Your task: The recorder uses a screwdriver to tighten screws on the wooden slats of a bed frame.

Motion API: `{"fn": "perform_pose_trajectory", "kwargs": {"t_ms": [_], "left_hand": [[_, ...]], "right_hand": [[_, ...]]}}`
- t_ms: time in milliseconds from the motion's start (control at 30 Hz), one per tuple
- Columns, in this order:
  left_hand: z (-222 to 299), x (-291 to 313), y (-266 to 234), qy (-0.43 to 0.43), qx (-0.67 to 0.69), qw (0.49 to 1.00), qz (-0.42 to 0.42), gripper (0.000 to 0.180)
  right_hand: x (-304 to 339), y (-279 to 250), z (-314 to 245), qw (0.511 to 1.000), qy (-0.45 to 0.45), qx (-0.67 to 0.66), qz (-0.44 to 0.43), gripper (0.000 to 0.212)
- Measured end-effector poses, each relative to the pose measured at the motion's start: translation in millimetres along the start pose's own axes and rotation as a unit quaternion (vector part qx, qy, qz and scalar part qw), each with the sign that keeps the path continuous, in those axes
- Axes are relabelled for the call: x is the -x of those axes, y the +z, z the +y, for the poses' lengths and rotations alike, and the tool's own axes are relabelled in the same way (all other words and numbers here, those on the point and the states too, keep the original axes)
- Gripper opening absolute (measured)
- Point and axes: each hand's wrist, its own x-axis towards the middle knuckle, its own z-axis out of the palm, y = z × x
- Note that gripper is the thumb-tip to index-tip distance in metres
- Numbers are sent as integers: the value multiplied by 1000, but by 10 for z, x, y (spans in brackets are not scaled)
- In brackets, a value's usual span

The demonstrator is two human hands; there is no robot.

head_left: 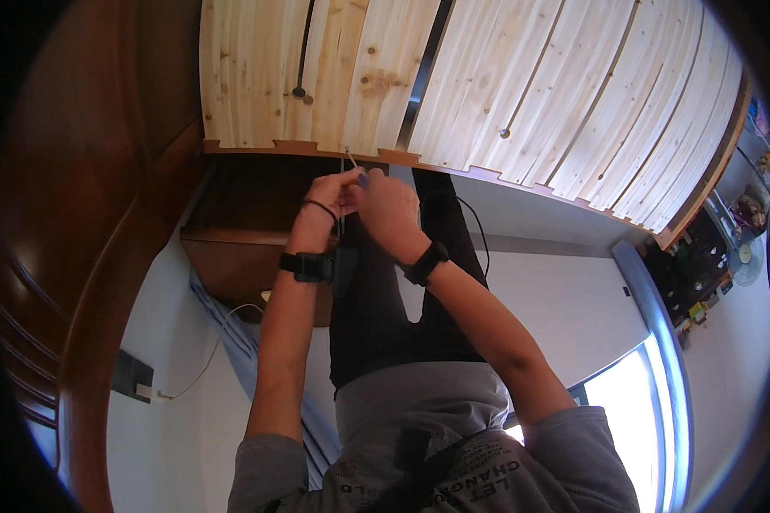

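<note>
Both my hands meet just below the near edge of the pale wooden slats (376,81). My left hand (334,193) is closed in a pinch, its fingertips at the lower end of a thin, light stick-like piece (352,159). That piece slants up to the edge of the slats. My right hand (390,214) is closed close beside the left, and a small purple-blue bit (363,181) shows at its fingertips. What the right fingers grip is mostly hidden. A thin grey strand (341,224) hangs by the left hand. Dark bands sit on both wrists.
A dark brown carved wooden panel (85,256) rises at the left. Below the slats stands a brown wooden cabinet (239,265). A black cord (481,227) loops right of my legs. Shelves with mixed objects (727,231) are at the far right, near a bright window (629,410).
</note>
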Motion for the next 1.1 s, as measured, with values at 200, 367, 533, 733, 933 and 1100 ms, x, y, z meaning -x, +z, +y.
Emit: {"fn": "perform_pose_trajectory", "kwargs": {"t_ms": [200, 367, 533, 733, 933, 1100], "left_hand": [[-63, -73, -43, -3, 26, 1000, -7, 19], [-180, -132, -31, 3, 164, 985, -57, 21], [-99, -58, 74, 11, 253, 955, -154, 18], [-85, -63, -89, 52, 237, 963, -119, 14], [-3, -116, -60, -30, 184, 975, -118, 13], [19, 121, 100, -37, 210, 965, -153, 13]], "right_hand": [[-35, 261, 127, 993, 34, -93, 66, 18], [75, 112, -128, 999, -8, -45, -13, 24], [28, 208, -30, 962, -168, 178, 122, 22], [75, 27, -125, 976, -177, 59, 115, 18], [48, 76, -125, 964, -11, -255, 76, 18], [25, 85, 72, 968, -127, -189, 107, 20]]}}
